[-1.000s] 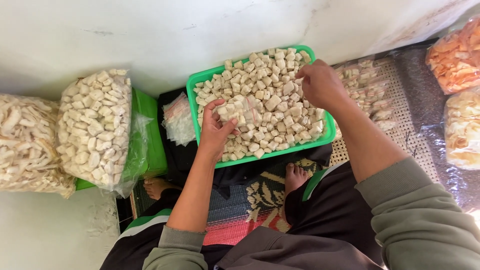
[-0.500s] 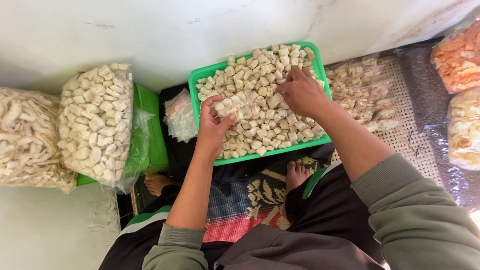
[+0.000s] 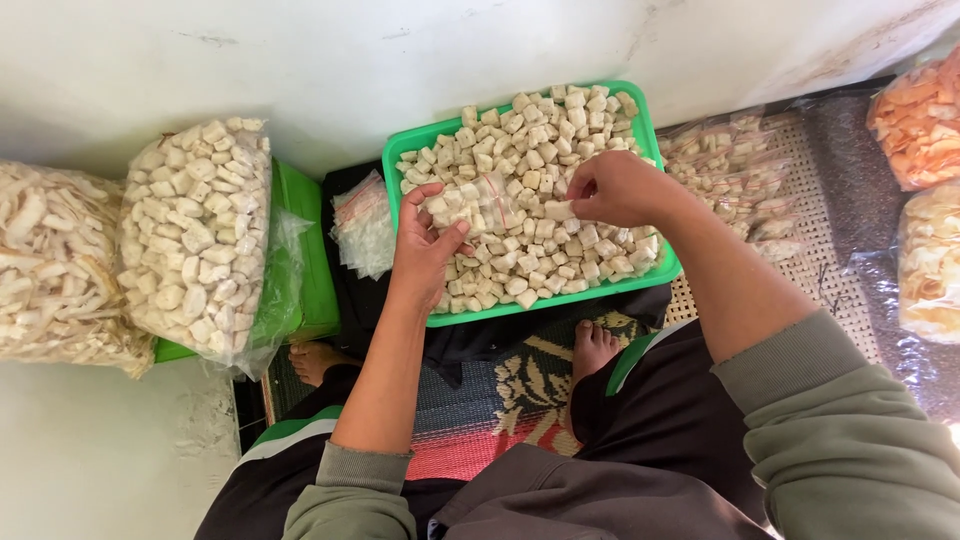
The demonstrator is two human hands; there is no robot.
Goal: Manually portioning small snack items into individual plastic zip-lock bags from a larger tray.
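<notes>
Head view: left hand [image 3: 425,245] grasps a small bag [image 3: 478,200]; right hand [image 3: 612,188] pinches a cracker piece [image 3: 558,210] over the tray [image 3: 655,265].

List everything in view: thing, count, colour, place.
tray: one, green, centre, full of pale cracker pieces
small clear bag: one, partly filled, held over the tray
large bags of pale crackers: two, left
stack of empty clear bags: one, left of the tray
small filled packets: several, right of the tray
orange cracker bag: one, upper right
left hand: holds the small bag
right hand: pinches a piece
</notes>
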